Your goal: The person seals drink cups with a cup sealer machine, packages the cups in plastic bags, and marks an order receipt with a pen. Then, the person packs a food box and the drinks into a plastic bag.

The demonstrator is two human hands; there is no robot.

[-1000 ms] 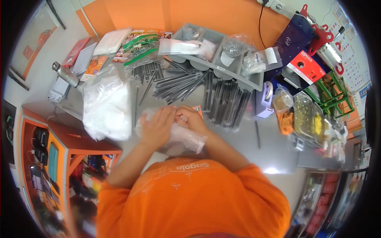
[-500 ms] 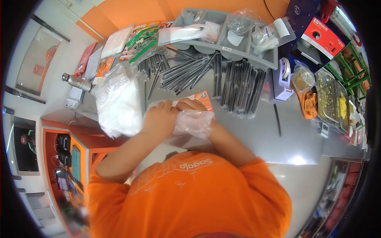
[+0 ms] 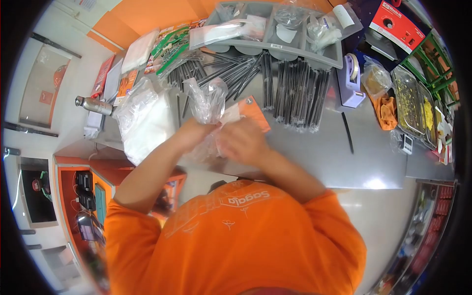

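A clear plastic bag [image 3: 208, 101] stands crumpled between my hands over the near edge of the metal table. My left hand [image 3: 195, 133] is closed on the gathered middle of the bag, with loose film above and below the fingers. Opposite it, my right hand [image 3: 243, 140] has curled fingers pinching the bag's film; motion blurs it slightly. Just beyond the right hand lies an orange and white printed card [image 3: 254, 112], partly covered by it. What the bag contains, if anything, I cannot make out. Left of my hands rests a large stack of white plastic bags [image 3: 146, 123].
Many wrapped black straws [image 3: 301, 96] lie at the back, below a grey divided tray [image 3: 280, 48]. One black straw [image 3: 347, 132] lies alone on the metal table [image 3: 314, 160]. A tape dispenser [image 3: 350, 83], an orange cloth [image 3: 388, 115] and clear containers [image 3: 409, 101] stand right.
The bag, earlier low over my right wrist, now rises upright between my hands. Both hands have turned and drawn toward me, uncovering more of the orange card. The view has shifted slightly.
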